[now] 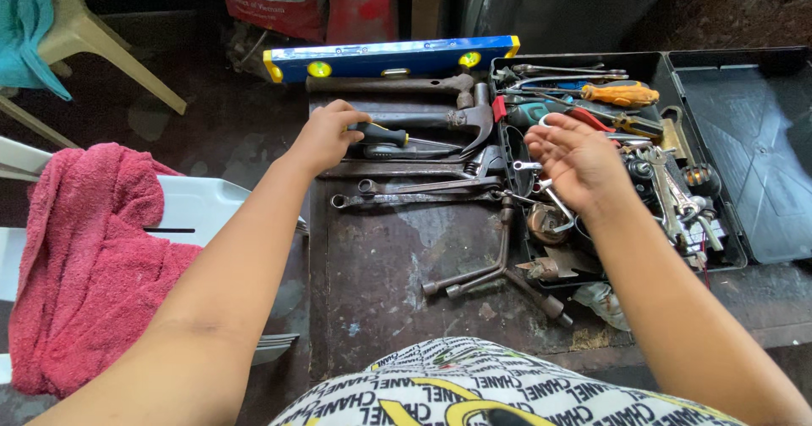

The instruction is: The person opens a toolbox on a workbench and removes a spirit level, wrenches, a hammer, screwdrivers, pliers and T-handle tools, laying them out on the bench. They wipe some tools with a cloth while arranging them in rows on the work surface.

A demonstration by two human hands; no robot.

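Note:
My left hand (326, 137) rests on the black and yellow handle of a screwdriver (391, 135) lying on a worn dark table (381, 265), fingers curled over it. Just behind it lies a claw hammer (461, 119) with a dark handle. My right hand (575, 162) hovers open, palm up, over the left side of a black toolbox (734, 252) full of tools, holding nothing. Long wrenches (414, 193) lie in a row in front of the screwdriver.
A blue and yellow spirit level (389, 56) lies along the table's far edge. A metal cross wrench (499, 269) sits mid-table. The toolbox lid (753, 138) lies open at right. A red towel (85, 257) drapes a white chair at left; a beige chair (93, 41) stands behind.

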